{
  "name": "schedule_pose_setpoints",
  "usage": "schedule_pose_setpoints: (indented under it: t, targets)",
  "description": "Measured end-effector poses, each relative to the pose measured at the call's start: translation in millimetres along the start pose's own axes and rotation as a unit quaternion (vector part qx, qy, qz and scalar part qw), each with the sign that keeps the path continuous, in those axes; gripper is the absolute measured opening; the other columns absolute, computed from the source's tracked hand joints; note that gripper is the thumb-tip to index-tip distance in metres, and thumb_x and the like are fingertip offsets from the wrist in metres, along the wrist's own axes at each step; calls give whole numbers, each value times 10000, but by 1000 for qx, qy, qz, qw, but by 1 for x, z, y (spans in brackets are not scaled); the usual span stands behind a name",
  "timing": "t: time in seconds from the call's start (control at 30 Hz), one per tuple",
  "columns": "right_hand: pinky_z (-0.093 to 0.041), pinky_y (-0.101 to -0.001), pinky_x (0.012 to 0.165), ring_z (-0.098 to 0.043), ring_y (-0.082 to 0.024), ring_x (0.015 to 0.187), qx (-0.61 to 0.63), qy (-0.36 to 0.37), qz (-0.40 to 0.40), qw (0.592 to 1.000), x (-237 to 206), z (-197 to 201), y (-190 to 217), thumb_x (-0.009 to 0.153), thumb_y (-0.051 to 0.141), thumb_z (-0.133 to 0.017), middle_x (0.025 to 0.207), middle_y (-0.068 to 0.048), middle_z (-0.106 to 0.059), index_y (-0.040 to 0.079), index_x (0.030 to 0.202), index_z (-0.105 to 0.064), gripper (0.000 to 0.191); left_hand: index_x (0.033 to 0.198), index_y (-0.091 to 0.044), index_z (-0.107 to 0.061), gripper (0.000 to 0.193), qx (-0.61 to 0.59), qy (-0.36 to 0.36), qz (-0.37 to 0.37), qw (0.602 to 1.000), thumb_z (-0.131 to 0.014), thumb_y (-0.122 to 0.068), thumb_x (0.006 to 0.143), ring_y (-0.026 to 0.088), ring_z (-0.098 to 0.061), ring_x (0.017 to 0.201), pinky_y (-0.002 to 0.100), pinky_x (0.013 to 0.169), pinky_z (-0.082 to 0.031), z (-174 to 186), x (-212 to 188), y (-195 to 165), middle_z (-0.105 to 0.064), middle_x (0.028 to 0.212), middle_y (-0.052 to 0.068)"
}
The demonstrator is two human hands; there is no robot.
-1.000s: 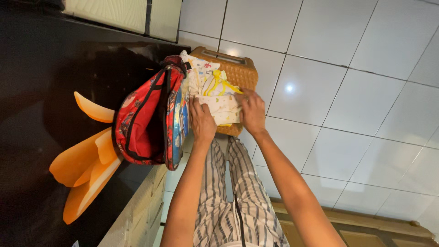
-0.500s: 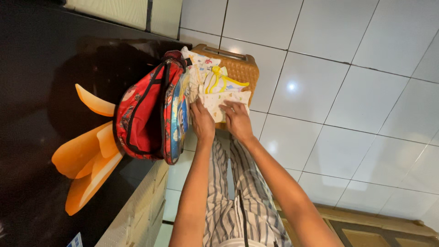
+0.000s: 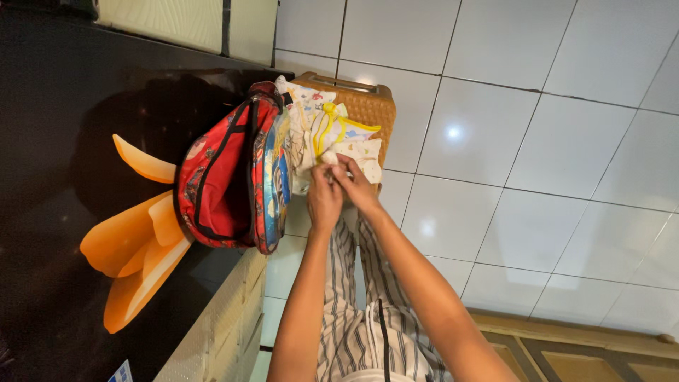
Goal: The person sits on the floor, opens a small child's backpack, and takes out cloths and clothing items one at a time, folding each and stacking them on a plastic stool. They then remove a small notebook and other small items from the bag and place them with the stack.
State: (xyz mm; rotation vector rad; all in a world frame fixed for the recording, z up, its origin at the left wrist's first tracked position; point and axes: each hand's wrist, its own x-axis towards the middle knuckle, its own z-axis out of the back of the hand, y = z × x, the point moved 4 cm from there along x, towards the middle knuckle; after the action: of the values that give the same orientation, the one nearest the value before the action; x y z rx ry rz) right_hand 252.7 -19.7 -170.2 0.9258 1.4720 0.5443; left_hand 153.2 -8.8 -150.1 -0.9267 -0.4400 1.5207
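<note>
A pile of small white printed baby clothes (image 3: pixel 332 131), one with yellow trim, lies on a brown woven basket (image 3: pixel 371 106) in front of my striped trousers (image 3: pixel 353 332). My left hand (image 3: pixel 323 199) and my right hand (image 3: pixel 356 182) meet at the near edge of the pile. Both pinch the same small white cloth piece (image 3: pixel 331 157) between their fingertips. An open red backpack (image 3: pixel 226 173) with a blue printed front stands just left of the pile, touching it.
The backpack leans against a glossy black surface (image 3: pixel 71 141). Orange plastic petal-shaped pieces (image 3: pixel 134 240) sit below the backpack on that surface. White floor tiles (image 3: pixel 530 141) spread to the right. A wooden cabinet edge (image 3: pixel 587 346) runs along the bottom right.
My hands lay apart and flat on the clothes pile before. They have since drawn together toward me and now pinch one small cloth piece at the pile's near edge.
</note>
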Motion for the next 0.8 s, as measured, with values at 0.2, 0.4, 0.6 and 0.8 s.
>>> schedule_pose_setpoints:
  t: [0.2, 0.4, 0.6, 0.8]
  targets:
    - [-555, -309, 832, -675, -170, 972, 145, -64, -93, 983, 5, 33, 4, 930, 126, -694, 1138, -91, -702, 27, 1399, -498, 517, 1455, -89, -374, 530, -255, 116, 49, 959, -495, 36, 954, 258, -714, 1007, 356, 848, -587, -21, -6, 4, -664, 1247, 144]
    - [-554, -290, 850, -686, -139, 967, 179, -100, -44, 978, 11, 60, -14, 954, 69, -639, 1132, -73, -724, 8, 1344, -565, 401, 1345, -76, -563, 365, -1, -23, -98, 995, -536, 38, 999, 319, -650, 1250, 408, 1057, -531, -11, -12, 3, -613, 1343, 141]
    - [-537, -341, 858, -667, -214, 958, -121, -227, -39, 966, 8, 81, -18, 938, 120, -682, 1119, -120, -717, 24, 1300, -639, 377, 1535, -53, -453, 615, 330, 89, -237, 909, -580, -97, 935, 359, -250, 1556, 608, 1239, -191, -42, -16, -16, -290, 1683, 131]
    - [-428, -446, 1097, -527, -357, 1307, -454, -223, 177, 845, -15, 58, 4, 918, 130, -653, 1406, -157, -574, 57, 1441, -547, 539, 1558, -54, -425, 603, 359, 109, -266, 888, -528, -203, 983, 317, -199, 1578, 701, 1225, -99, -55, -8, -17, -252, 1701, 83]
